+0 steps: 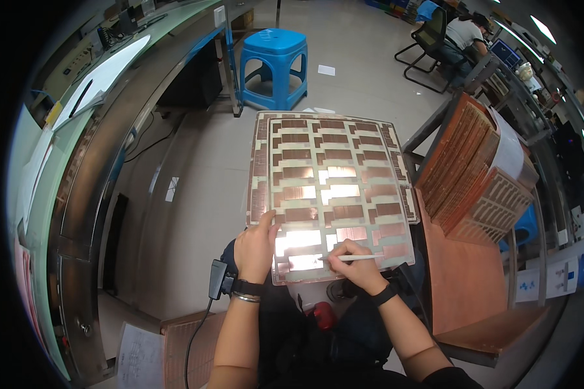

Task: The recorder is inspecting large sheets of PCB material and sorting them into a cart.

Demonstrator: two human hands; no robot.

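Observation:
A large flat circuit-board panel (334,155) lies tilted over my lap, patterned with rows of copper blocks on a pale ground. Light glares off its middle and lower left blocks. Another panel (259,146) shows beneath it along the left and top edges. My left hand (255,249) grips the panel's lower left edge, thumb and index finger on top; the other fingers are partly hidden. Near the lower edge, my right hand (358,266) pinches a slim white pen-like tool (360,257), its tip pointing left at the board's surface.
At my right, an orange-brown bench (464,279) carries a stack of upright copper panels (461,155) with paper. A blue stool (274,68) stands ahead. A long desk (110,117) runs along the left. A cable (194,343) hangs from my left wrist. Far right, a person (464,39) sits working.

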